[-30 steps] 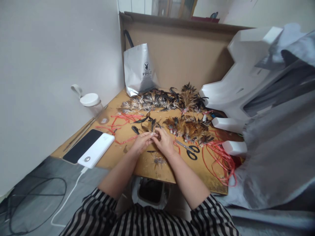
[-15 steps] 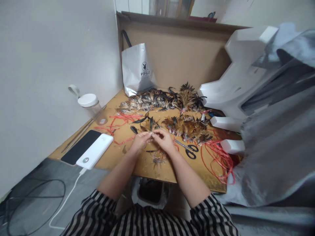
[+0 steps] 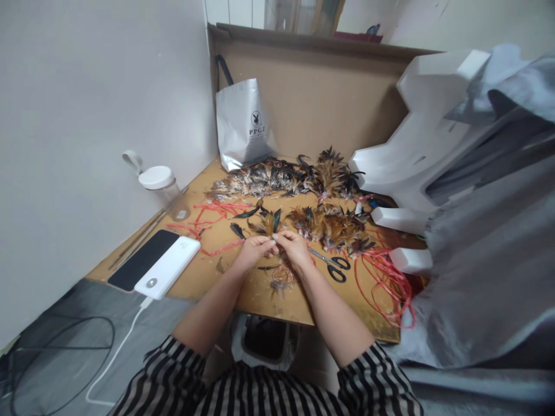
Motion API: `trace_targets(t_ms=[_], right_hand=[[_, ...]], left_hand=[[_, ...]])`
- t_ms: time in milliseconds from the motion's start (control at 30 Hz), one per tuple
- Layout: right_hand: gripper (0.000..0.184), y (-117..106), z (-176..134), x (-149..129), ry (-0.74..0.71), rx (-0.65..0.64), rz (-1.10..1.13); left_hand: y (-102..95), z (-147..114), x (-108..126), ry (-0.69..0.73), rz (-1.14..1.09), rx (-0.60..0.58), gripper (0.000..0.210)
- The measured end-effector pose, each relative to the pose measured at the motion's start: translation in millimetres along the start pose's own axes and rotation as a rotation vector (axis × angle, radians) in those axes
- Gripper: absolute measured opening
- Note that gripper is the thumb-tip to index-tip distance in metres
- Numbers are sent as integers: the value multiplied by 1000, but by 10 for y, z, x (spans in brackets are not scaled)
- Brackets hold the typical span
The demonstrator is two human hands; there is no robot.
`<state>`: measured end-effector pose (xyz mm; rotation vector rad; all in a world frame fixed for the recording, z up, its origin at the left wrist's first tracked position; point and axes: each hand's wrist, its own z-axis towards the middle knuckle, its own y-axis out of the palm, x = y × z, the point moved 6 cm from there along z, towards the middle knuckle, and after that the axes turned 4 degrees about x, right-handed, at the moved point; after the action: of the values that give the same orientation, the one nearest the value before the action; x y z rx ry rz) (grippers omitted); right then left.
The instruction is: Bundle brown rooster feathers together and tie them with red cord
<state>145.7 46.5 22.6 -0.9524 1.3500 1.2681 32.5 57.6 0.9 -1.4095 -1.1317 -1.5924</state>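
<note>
where the fingers meet, brown feathers fan out just beyond.

feather tuft, golden brown, dark green-black feather on right side, fanned out, tips pointing away from viewer, pinched at base, quill ends hidden, left of scissors and farther back
</note>
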Motion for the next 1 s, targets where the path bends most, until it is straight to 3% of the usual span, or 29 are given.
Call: trace_targets(t_ms=[233,467,567,733,1000], right_hand=[[30,35,-2,79,83,-40,-23],[30,-362,121,-160,-32,185,-99],[28,-497,164,-180,-15,117,-280],[19,-491,163,-160,-93,-98,-739],[12,-143,29,-151,-338,-83,-1204]], left_hand=[[7,-3,18,18,-28,6,22],[-142,16,35,-29,-271,199,24],[-208,19,35,-57,-412,251,26],[-245,32,19,-74,-487,273,26],[-267,56,-10,-62,-491,279,23]])
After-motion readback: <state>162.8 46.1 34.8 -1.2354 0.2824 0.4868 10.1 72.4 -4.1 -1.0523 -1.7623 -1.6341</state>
